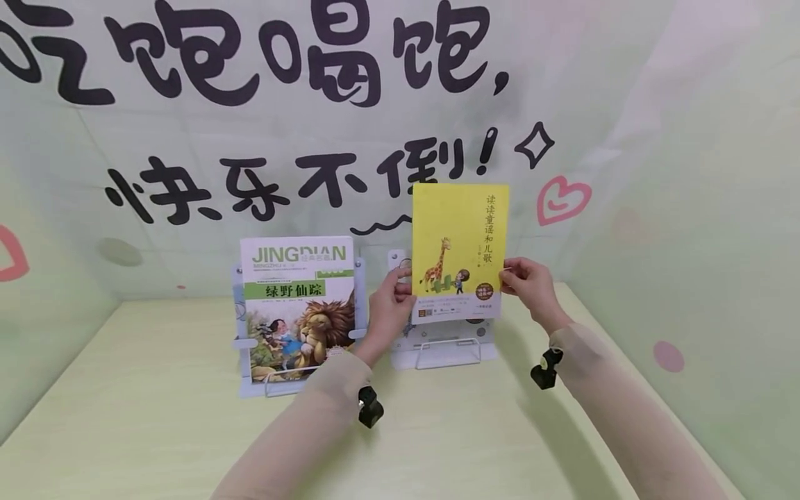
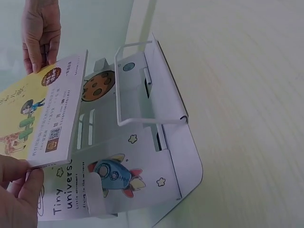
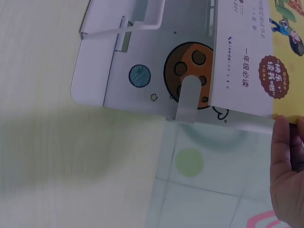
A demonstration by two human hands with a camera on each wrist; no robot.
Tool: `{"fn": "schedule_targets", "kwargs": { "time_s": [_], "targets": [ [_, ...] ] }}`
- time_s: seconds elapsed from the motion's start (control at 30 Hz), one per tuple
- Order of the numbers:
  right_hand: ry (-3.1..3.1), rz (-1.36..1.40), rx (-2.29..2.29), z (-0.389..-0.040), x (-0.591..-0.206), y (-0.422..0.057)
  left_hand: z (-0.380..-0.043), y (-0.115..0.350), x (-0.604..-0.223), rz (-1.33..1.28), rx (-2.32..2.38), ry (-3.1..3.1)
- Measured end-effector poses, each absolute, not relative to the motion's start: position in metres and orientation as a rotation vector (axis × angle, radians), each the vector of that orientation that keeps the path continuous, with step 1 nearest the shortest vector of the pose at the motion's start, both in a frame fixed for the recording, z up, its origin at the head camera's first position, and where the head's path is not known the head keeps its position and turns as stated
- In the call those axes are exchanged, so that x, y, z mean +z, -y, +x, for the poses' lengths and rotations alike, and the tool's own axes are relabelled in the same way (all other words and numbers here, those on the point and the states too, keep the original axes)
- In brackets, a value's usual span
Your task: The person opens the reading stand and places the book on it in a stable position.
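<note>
A yellow book (image 1: 459, 243) with a giraffe on its cover is held upright between both hands. My left hand (image 1: 390, 309) pinches its left edge, thumb in front, near the lower corner. On the opposite edge, my right hand (image 1: 534, 288) pinches the cover's side. The book overlaps a white book stand (image 1: 446, 354) printed with space pictures, its lower edge above the stand's wire holder (image 2: 118, 95). In the left wrist view a rocket (image 2: 114, 175) shows on the stand's back plate; the right wrist view shows a side clip (image 3: 190, 97) beside the book's corner.
To the left, a second book (image 1: 300, 312) with a lion and a child on its cover stands in a similar stand (image 1: 253, 390). Behind both is a pale wall sheet (image 1: 350, 125) with large black characters. The stands rest on a light wood-grain table (image 1: 156, 403).
</note>
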State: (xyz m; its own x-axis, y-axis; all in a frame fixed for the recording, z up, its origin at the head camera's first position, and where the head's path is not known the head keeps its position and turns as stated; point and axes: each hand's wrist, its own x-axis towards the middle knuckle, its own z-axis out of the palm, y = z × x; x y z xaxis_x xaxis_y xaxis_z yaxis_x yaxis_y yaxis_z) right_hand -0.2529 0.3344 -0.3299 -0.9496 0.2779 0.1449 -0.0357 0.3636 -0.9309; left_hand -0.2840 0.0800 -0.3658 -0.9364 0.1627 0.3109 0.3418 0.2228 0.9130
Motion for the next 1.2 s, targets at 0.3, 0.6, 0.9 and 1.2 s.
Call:
{"fn": "schedule_targets", "kwargs": {
  "time_s": [0.3,0.6,0.9,1.2],
  "targets": [
    [2.295,-0.242,1.643,-0.266,-0.330,-0.319,-0.293,-0.073,-0.365,-0.419,-1.801,2.291],
    [2.312,-0.244,1.642,-0.271,-0.340,-0.316,-0.298,-0.072,-0.376,-0.436,-1.798,2.229],
    [2.399,-0.254,1.573,-0.268,-0.349,-0.317,-0.294,-0.073,-0.384,-0.383,-1.804,2.257],
    [2.533,-0.246,1.388,-0.266,-0.358,-0.320,-0.288,-0.070,-0.393,-0.370,-1.702,2.353]
  ]
}}
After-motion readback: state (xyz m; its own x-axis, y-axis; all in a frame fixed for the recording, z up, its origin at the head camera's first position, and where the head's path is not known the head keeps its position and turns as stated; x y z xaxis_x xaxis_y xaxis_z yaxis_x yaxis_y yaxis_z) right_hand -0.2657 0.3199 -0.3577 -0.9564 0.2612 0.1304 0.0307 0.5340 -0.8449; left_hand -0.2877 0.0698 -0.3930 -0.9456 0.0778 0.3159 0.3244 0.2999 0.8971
